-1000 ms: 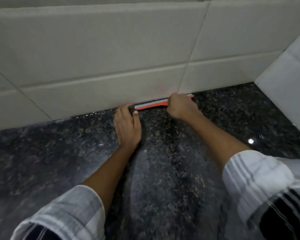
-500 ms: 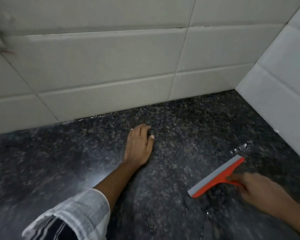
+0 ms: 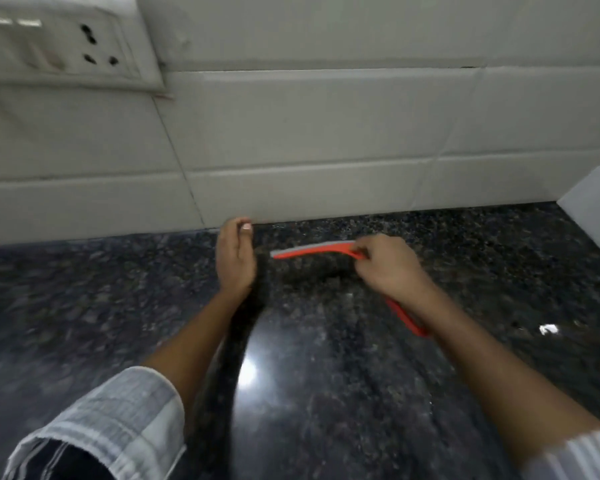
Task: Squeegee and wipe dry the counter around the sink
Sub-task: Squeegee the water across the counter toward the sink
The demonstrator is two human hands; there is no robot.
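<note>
Right hand (image 3: 388, 268) was curled shut around the squeegee (image 3: 326, 250), fingers wrapped over the red handle near the blade; the handle's tail stuck out below the wrist. Blade ran leftward from the fist, roughly parallel to the wall (image 3: 291, 150), grey rubber edge on the far side. It lay close to the counter (image 3: 326, 393), but motion blur left it unclear whether the rubber actually touched the stone.

Left hand (image 3: 236, 258) lay palm down on the counter, fingers together and reaching to the foot of the wall, fingertips slightly bent; it held nothing. The blade's free end sat just right of this hand, a narrow gap between them.

Counter was dark speckled granite, glossy, with a bright glare patch nearer the body. Behind it, pale rectangular tiles; a second tiled wall met it at far right. A white socket plate (image 3: 59, 46) sat high on the left. Striped rolled sleeves (image 3: 118, 427) showed at both forearms.
</note>
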